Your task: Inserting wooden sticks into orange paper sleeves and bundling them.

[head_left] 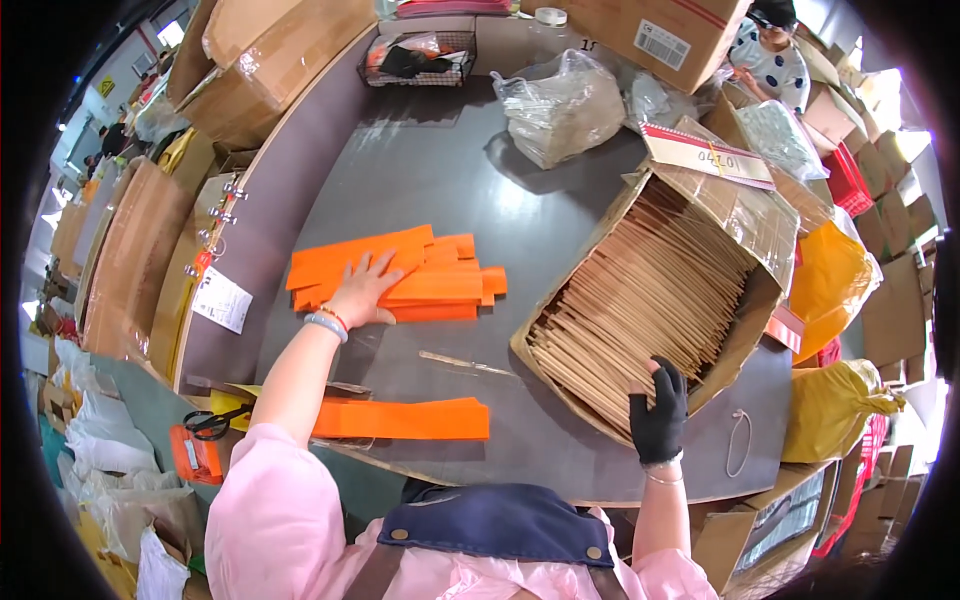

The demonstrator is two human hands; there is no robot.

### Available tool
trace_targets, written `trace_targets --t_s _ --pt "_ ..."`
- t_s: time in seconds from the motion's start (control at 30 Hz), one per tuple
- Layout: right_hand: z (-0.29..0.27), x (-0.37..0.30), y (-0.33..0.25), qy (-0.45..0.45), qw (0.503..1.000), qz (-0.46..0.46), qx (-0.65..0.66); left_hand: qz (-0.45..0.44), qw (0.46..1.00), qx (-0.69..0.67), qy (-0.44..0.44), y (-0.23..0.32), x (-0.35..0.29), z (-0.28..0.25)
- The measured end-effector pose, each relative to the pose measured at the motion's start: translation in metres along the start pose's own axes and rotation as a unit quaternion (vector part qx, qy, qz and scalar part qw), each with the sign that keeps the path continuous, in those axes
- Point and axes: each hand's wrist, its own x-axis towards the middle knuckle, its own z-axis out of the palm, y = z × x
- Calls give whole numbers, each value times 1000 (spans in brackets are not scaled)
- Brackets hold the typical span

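Observation:
My left hand (362, 290) lies flat, fingers spread, on a loose pile of bright orange strips (440, 284) at the middle left of the grey table. A bracelet and a bead band circle that wrist. My right hand (659, 408), in a black fingerless glove, is at the near right side of an open cardboard box (735, 385). Its thumb and fingers look apart and touch the nearest brown strips, though some fingers are hidden. Thin brown strips (640, 300), packed on edge in rows, fill the box. Another orange strip stack (405, 420) lies at the table's near edge.
Black-handled scissors (212, 424) rest at the near left corner. A clear plastic bag (565, 105) and a wire basket (418, 58) stand farther back. A loop of string (738, 443) lies right of my glove. Cartons flank the table; another person (770, 60) is at the far right.

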Motion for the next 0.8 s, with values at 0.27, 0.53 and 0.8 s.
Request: trace_targets --t_s 0.27,0.53,0.8 --pt "24 43 21 -96 971 -28 -219 44 987 -16 153 70 -14 -8" --pt "45 -3 15 -129 967 -57 -211 150 953 -224 137 146 -109 -2" --pt "40 -3 5 -43 982 -101 -152 136 934 -275 182 155 -116 20"
